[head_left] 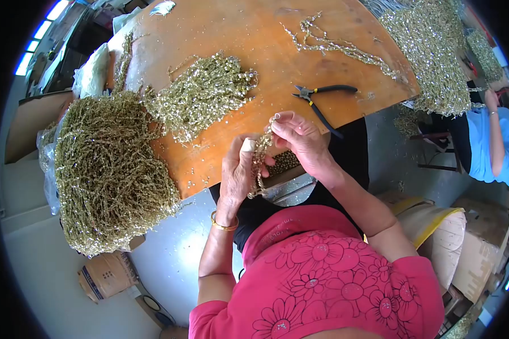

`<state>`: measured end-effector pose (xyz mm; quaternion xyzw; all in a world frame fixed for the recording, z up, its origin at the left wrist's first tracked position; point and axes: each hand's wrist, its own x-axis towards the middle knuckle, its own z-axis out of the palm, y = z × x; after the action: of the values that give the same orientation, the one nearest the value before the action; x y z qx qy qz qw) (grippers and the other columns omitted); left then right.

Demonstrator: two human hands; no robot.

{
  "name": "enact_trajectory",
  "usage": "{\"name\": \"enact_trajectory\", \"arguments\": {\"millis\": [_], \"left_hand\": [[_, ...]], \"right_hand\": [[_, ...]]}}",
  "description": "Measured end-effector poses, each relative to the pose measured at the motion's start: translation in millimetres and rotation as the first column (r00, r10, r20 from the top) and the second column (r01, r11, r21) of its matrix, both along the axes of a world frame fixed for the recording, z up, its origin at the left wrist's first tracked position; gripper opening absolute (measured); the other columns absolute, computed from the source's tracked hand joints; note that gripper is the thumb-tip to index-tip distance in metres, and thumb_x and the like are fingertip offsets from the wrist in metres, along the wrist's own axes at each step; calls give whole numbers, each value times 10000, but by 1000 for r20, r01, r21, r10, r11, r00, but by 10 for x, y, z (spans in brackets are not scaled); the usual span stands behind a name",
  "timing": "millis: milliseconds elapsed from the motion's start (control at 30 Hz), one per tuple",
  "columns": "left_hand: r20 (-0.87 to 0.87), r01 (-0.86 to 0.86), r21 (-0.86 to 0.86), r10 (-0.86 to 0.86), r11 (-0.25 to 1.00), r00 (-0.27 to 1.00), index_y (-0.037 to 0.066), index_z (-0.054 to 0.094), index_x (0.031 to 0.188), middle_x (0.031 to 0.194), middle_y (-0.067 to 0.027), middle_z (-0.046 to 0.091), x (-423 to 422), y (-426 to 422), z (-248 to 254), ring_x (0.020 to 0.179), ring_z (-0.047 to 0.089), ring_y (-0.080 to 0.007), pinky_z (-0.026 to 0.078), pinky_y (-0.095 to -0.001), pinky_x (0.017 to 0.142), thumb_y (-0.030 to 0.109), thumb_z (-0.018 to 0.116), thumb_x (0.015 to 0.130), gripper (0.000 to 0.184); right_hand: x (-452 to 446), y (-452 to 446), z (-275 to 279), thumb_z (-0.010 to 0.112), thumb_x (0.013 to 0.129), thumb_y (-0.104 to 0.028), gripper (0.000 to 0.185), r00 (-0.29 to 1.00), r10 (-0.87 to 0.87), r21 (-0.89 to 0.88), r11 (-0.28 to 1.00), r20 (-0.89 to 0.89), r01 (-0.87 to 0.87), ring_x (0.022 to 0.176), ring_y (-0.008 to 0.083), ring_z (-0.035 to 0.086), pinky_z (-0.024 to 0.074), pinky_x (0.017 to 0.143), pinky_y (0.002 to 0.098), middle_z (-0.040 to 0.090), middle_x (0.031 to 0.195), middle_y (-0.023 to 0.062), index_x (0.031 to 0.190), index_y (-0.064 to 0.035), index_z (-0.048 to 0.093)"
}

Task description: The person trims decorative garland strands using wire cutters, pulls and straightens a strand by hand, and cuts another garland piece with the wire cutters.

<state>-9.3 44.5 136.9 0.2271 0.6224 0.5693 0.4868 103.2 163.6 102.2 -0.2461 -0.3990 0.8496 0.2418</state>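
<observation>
Clock read from the two hands, 12 at the top of the view.

Left hand (236,169): fingers curled round a gold strand (261,148), thumb tip under a white cover; fingers on the far side mostly hidden. Right hand (301,140): thumb and forefinger pinched at the strand's upper end, its other fingers folded. A small pale ring shows at that pinch; too small to tell what it joins. The strand is between the hands, its lower end dangling by the left palm.

At 5 o'clock, just below, a container of small gold beads (285,162), partly covered by the right hand. At 1 to 2, pliers (316,99) on the orange table (266,62), one handle reaching past the edge. At 1, farther out, loose strands (345,50). At 10, a glittering bunch (203,93); near 9, a bigger heap (116,169) spilling over the edge, strands too tangled to separate. At 2, a hanging mass (427,56), cut at the top. At 3, a co-worker (500,141) in blue, head out of view.
</observation>
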Motion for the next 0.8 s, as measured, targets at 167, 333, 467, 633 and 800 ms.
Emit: {"name": "enact_trajectory", "arguments": {"millis": [167,333,467,633,800], "left_hand": [[-538,90,145,2,985,843,16,574,1036,835,-40,619,22,-8,-178,776,554,-94,454,-236,693,99,594,876,182],[-249,39,182,8,982,968,19,600,1002,834,-8,605,37,-2,-227,799,545,-82,452,-237,728,92,572,894,133],[-277,-57,225,120,973,953,15,600,976,839,-10,603,101,-1,-287,795,532,-72,445,-224,723,93,566,901,113],[-168,-114,309,172,944,971,17,580,983,869,2,592,107,-2,-320,788,510,-48,423,-202,696,98,539,921,110],[-143,-88,272,130,958,981,22,568,980,886,20,574,96,-26,-287,778,473,-34,393,-181,692,126,509,943,125]], "right_hand": [[11,23,7,603,884,-154,163,998,29,180,984,-59,-18,809,60,574,463,711,204,615,889,-7,1012,-54,582],[40,57,80,612,877,-138,176,997,83,114,990,-2,-83,832,70,583,474,730,204,619,899,6,1019,-40,579],[16,-30,32,622,871,-140,216,997,49,247,967,59,-62,835,84,591,488,720,219,622,894,16,1040,-14,575],[56,-75,28,618,859,-65,212,979,87,321,936,184,-143,914,100,588,485,789,223,620,948,39,1050,16,574],[73,-88,-46,606,871,-102,178,981,84,303,943,174,-135,816,81,596,490,717,220,640,895,49,1002,18,598]]}}
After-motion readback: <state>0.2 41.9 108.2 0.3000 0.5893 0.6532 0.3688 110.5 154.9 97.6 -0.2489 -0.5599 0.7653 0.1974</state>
